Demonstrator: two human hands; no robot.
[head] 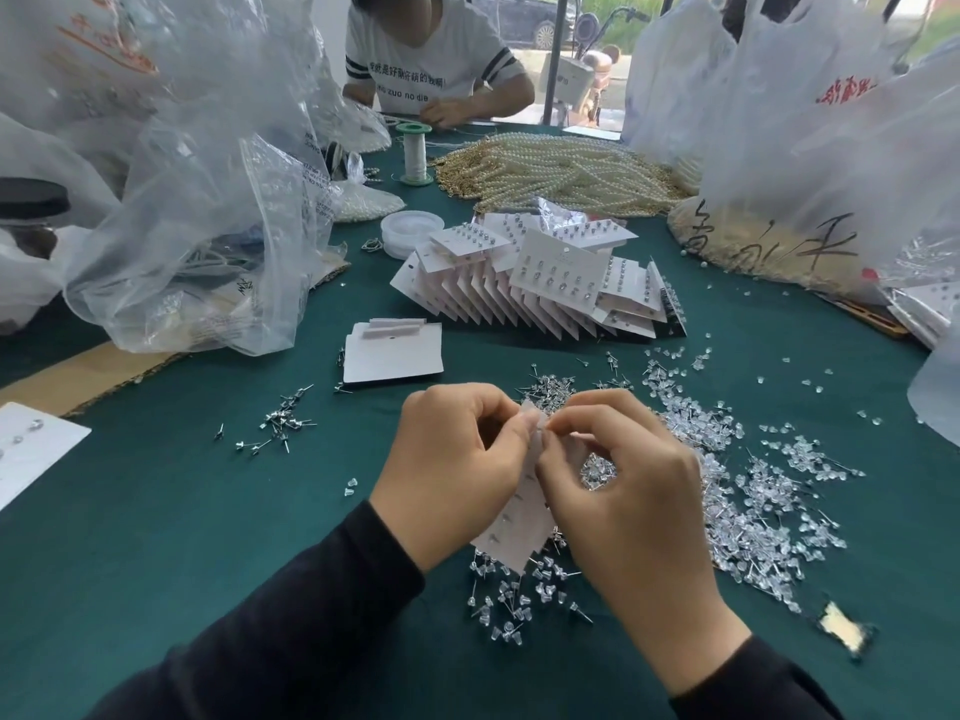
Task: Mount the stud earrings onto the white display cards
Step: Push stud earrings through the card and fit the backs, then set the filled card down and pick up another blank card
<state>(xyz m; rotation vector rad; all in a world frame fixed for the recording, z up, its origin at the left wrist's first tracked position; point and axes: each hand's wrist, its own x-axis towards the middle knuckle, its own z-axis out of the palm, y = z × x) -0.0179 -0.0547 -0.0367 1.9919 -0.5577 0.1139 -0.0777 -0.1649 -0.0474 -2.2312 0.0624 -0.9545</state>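
Note:
My left hand (457,470) grips a white display card (519,532) held upright over the green table, its lower corner hanging below my hands. My right hand (618,475) pinches something small at the card's top edge; the piece itself is hidden by my fingertips. Loose stud earrings (550,394) lie just beyond my hands, with a smaller scatter of studs (280,423) to the left. Clear earring backs (748,511) spread in a wide heap to the right. A stack of blank cards (395,356) lies ahead, and filled cards (535,283) are fanned in a row behind it.
A person in a white shirt (436,59) works at the far end. Pearl strands (561,174) are piled there beside a thread spool (414,153). Large plastic bags (197,200) crowd the left, more bags (810,122) the right. A partly filled card (31,449) lies at the left edge.

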